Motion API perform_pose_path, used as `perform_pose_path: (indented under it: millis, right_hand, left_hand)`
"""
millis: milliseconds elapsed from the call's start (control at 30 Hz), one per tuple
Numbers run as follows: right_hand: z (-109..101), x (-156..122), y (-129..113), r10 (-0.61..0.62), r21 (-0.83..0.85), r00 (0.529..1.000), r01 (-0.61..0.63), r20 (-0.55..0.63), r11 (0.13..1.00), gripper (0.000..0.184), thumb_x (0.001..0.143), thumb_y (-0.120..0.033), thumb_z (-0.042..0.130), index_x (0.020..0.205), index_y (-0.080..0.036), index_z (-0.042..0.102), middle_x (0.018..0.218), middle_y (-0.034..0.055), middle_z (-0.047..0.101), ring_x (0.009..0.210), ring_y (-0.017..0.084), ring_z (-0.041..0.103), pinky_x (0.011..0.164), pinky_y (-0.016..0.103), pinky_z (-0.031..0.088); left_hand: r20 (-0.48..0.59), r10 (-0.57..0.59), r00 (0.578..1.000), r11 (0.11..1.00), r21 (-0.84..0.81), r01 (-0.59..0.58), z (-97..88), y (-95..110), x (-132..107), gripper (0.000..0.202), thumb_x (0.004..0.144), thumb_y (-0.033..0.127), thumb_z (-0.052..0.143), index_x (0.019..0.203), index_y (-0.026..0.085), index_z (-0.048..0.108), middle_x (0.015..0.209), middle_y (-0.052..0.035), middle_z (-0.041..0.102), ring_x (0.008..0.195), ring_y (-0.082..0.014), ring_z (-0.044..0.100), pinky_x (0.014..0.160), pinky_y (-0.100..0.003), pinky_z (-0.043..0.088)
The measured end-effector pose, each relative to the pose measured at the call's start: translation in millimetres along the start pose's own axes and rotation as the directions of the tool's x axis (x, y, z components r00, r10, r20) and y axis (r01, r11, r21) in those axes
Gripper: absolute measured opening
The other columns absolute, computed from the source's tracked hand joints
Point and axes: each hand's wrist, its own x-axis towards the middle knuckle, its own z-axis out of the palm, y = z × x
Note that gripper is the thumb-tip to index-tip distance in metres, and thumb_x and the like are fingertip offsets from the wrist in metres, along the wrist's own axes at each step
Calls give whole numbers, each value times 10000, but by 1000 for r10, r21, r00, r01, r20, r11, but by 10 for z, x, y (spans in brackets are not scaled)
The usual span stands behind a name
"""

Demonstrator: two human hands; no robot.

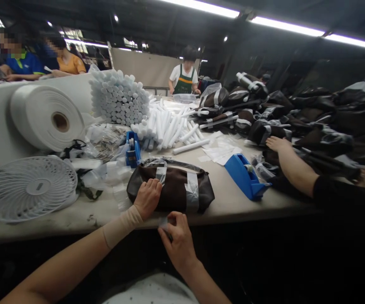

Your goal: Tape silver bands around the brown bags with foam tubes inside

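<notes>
A dark brown leather-like bag lies on the table edge in front of me, with clear tape strips wrapped around it. My left hand is closed against the left part of the bag, its fingers curled near one strip. Just below the bag's front edge, my right hand pinches a small piece of clear tape between thumb and fingers. To the right of the bag stands a blue tape dispenser. Another blue dispenser is behind the bag's left end.
White tubes are stacked and strewn behind the bag. A large white roll and a white fan occupy the left. Dark wrapped bags pile up on the right, where another person's hand rests. More people work farther back.
</notes>
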Motion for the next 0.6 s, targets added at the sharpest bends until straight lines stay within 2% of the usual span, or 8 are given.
perform_pose_path:
  millis: [67, 100, 167, 267, 333, 500, 600]
  right_hand:
    - [65, 82, -28, -133, -9, 989, 133, -58, 991, 132, 882, -210, 602, 763, -176, 645, 1257, 121, 564, 1105, 274, 521, 944, 450, 434]
    - [108, 123, -24, -164, 17, 984, 166, -68, 986, 135, 885, -209, 603, 759, -177, 640, 1256, 111, 572, 1103, 267, 520, 946, 447, 427]
    - [192, 176, 18, -141, 112, 985, 152, -98, 982, 137, 894, -215, 600, 765, -185, 632, 1101, 91, 634, 1004, 232, 551, 883, 406, 449]
    - [295, 140, 103, -47, 218, 982, 87, -185, 972, 133, 923, -234, 575, 818, -194, 646, 880, 54, 640, 878, 203, 565, 809, 367, 455]
    - [380, 73, 115, -84, 201, 976, 125, -203, 972, 123, 919, -228, 589, 818, -204, 657, 847, 41, 651, 856, 204, 569, 789, 367, 437]
    - [669, 86, -43, -290, 152, 954, 298, -70, 943, 127, 887, -210, 645, 764, -203, 675, 849, 25, 702, 867, 207, 566, 742, 346, 427]
    - [620, 212, -53, -356, 141, 935, 351, 6, 926, 152, 873, -253, 675, 734, -193, 660, 854, 21, 707, 866, 199, 578, 767, 348, 425]
  left_hand:
    - [-4, -20, 1000, 1000, 12, 20, -5, 8, 15, 218, 927, 71, 377, 960, 130, 584, 1023, -123, 592, 943, -280, 524, 794, -409, 437]
    - [-7, -35, 999, 999, 18, 35, -4, 15, 21, 220, 925, 69, 375, 971, 126, 583, 1024, -125, 587, 948, -282, 521, 798, -410, 438]
    - [-15, -72, 997, 997, 24, 72, -2, 31, 37, 224, 917, 60, 374, 986, 120, 578, 1014, -128, 580, 947, -287, 517, 798, -415, 440]
    - [-26, -129, 991, 992, 10, 129, -2, 56, 83, 209, 909, 54, 380, 965, 121, 569, 977, -123, 573, 924, -286, 518, 781, -414, 445]
    - [-24, -153, 988, 988, -13, 153, -6, 68, 132, 193, 913, 62, 383, 941, 129, 562, 954, -116, 570, 913, -281, 520, 773, -410, 449]
    - [15, -174, 985, 982, -77, 175, -17, 34, 269, 196, 915, 55, 381, 981, 134, 548, 980, -118, 566, 920, -262, 527, 769, -380, 463]
    - [40, -171, 984, 979, -109, 175, -31, -50, 310, 180, 917, 55, 393, 976, 135, 543, 978, -106, 571, 911, -234, 541, 768, -336, 474]
